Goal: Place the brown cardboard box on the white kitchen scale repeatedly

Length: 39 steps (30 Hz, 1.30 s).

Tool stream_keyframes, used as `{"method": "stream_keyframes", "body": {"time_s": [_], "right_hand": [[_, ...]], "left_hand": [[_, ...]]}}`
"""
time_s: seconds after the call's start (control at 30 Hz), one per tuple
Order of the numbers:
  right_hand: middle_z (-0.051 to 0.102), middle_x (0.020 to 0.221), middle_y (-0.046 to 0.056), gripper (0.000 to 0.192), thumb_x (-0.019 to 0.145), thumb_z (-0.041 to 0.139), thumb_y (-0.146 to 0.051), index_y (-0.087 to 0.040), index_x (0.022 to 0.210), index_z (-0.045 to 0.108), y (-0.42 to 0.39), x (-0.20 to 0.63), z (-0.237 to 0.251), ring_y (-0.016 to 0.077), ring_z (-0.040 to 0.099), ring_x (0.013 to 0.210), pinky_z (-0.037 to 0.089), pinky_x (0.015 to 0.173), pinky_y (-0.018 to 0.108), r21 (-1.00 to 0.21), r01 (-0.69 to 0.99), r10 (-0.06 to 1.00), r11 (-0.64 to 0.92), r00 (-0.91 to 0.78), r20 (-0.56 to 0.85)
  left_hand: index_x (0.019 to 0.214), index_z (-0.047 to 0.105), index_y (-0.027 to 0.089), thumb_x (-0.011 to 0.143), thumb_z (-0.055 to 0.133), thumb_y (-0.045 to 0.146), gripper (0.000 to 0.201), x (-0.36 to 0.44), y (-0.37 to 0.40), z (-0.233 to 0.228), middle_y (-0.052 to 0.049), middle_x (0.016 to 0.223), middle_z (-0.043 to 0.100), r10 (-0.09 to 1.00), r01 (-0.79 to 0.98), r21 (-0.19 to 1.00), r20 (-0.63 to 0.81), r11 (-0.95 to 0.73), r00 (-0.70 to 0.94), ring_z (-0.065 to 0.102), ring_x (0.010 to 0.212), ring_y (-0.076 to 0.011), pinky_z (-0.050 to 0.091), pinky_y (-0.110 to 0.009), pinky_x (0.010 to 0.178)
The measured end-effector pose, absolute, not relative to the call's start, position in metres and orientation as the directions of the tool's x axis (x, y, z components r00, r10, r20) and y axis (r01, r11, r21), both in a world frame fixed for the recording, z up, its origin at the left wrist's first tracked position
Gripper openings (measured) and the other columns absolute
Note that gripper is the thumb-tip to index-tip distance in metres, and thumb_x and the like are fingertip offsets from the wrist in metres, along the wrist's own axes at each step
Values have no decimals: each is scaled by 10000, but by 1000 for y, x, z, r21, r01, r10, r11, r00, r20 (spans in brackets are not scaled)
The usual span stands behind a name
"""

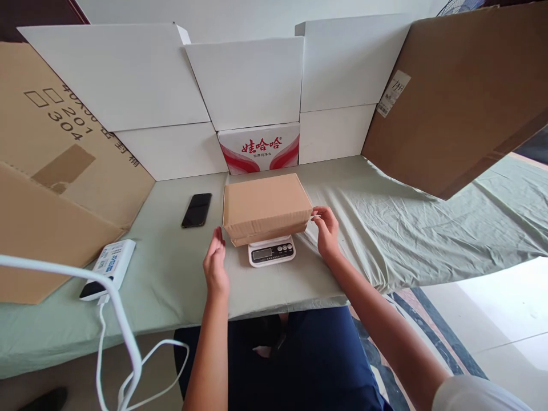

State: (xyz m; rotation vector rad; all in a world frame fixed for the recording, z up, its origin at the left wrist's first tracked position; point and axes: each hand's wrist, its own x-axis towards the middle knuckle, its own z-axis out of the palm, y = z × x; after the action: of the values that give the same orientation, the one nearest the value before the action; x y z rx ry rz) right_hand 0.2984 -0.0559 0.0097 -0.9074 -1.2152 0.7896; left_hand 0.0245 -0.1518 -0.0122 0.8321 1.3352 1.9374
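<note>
A closed brown cardboard box (268, 202) rests on a white digital kitchen scale (272, 261), whose display and buttons stick out in front of it. The box overhangs the scale on both sides. My left hand (215, 262) is upright beside the box's front left corner, fingers stretched out and nothing in it. By the right end of the box is my right hand (326, 231), its fingers bent and thumb close to them. A thin white sliver shows at those fingertips, too small to name. Whether either hand touches the box is hard to see.
A black phone (197, 210) lies left of the box. Farther left are a white power strip (113, 265) and a white cable (124, 319). White boxes (248, 80) line the back of the green cloth-covered table (171, 268); large brown cardboard (454, 97) stands at both sides.
</note>
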Motion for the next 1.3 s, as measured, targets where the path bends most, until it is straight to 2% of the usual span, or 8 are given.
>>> {"method": "stream_keyframes", "body": {"time_s": [0.27, 0.6, 0.73, 0.83, 0.9, 1.0, 1.1, 1.3], "right_hand": [[618, 857, -8, 92, 874, 597, -321, -243, 828, 614, -57, 296, 10, 183, 585, 840, 475, 832, 325, -909, -26, 900, 417, 148, 409], [637, 885, 15, 187, 926, 590, -430, -263, 844, 573, -57, 296, 10, 216, 612, 843, 540, 839, 381, -903, 58, 894, 425, 131, 429], [688, 1111, 59, 333, 932, 617, -549, -280, 1128, 621, -56, 298, 5, 257, 670, 1039, 575, 934, 434, -881, 16, 879, 472, 63, 472], [577, 1503, 118, 706, 898, 705, -605, -323, 1494, 453, -56, 299, -2, 309, 616, 1325, 535, 1101, 510, -852, -8, 849, 524, -75, 523], [444, 1657, 131, 846, 898, 733, -599, -340, 1599, 337, -57, 298, -6, 329, 530, 1463, 475, 1192, 548, -841, 10, 833, 541, -148, 534], [367, 1717, 133, 911, 908, 730, -616, -345, 1646, 271, -60, 295, -5, 342, 461, 1541, 450, 1233, 567, -837, 37, 827, 546, -185, 531], [394, 1697, 130, 924, 910, 703, -673, -356, 1651, 251, -55, 289, 11, 333, 497, 1520, 492, 1213, 549, -834, 24, 821, 551, -194, 537], [355, 1694, 127, 1006, 858, 679, -785, -367, 1631, 188, 7, 264, 39, 308, 522, 1478, 553, 1147, 491, -794, -25, 785, 608, -135, 605]], "left_hand": [[1403, 720, 209, 923, 599, 533, 592, 24, -152, -12, -147, 1570, 590, 789, -155, 943, 149, -296, -596, 475, 1534, -306, 344, -464, 1290], [1367, 745, 174, 831, 568, 390, 605, 26, -156, -11, -145, 1505, 649, 818, -149, 946, 161, -286, -552, 500, 1511, -341, 365, -495, 1284], [1355, 751, 169, 826, 627, 500, 636, 24, -154, -12, -175, 1495, 650, 825, -166, 937, 176, -308, -537, 505, 1501, -378, 360, -537, 1280], [1387, 727, 185, 831, 655, 663, 737, 24, -155, -17, -192, 1521, 625, 847, -155, 935, 206, -318, -491, 483, 1514, -395, 356, -559, 1275], [1403, 715, 189, 827, 665, 717, 783, 25, -156, -19, -200, 1532, 615, 856, -144, 937, 219, -319, -469, 467, 1525, -397, 347, -560, 1278], [1394, 721, 196, 816, 669, 738, 794, 26, -158, -16, -199, 1553, 595, 856, -174, 929, 214, -328, -471, 450, 1539, -394, 328, -554, 1287], [1383, 730, 225, 834, 601, 772, 786, 22, -145, 5, -172, 1610, 543, 855, -236, 899, 228, -368, -466, 433, 1555, -373, 312, -531, 1295], [1389, 711, 204, 762, 721, 737, 824, 5, -55, 42, -193, 1610, 539, 844, -208, 866, 343, -454, -412, 442, 1552, -359, 324, -491, 1278]]}}
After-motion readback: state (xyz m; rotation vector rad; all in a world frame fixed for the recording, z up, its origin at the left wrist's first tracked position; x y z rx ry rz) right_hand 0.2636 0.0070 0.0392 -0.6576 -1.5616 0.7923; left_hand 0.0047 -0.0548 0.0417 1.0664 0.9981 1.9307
